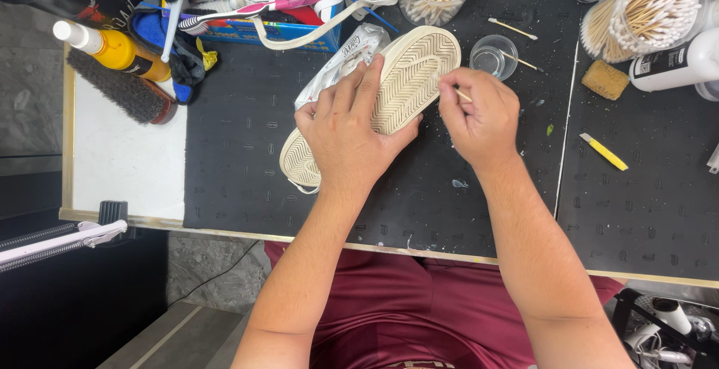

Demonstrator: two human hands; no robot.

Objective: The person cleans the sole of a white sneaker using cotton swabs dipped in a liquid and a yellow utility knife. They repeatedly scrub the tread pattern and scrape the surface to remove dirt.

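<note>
Head view: looks straight down on two bare forearms over a black mat.
Left hand (352, 133): spread flat, palm down, fingers pressing on the middle of the sole; nothing is gripped, it pins the shoe in place.
Right hand (479, 114): curled closed, thumb and fingers pinching a thin cotton swab (462, 94) whose tip meets the edge of the sole near the toe end.
Shoe (408, 77): lies sole up and slantwise on the mat, cream herringbone tread facing the camera, white upper showing along its far side.
Mat (240, 152): black, patterned, covers the counter (127, 159) under both hands; a bare white strip lies to its left.
Small clear cup (493, 56): just beyond the right hand, with loose swabs beside it.
Swab tubs (659, 10): at the far right edge, well apart from the shoe.
Yellow cutter (604, 152): right of the right hand.
Brush (120, 88) and yellow bottle (120, 49): far left.
</note>
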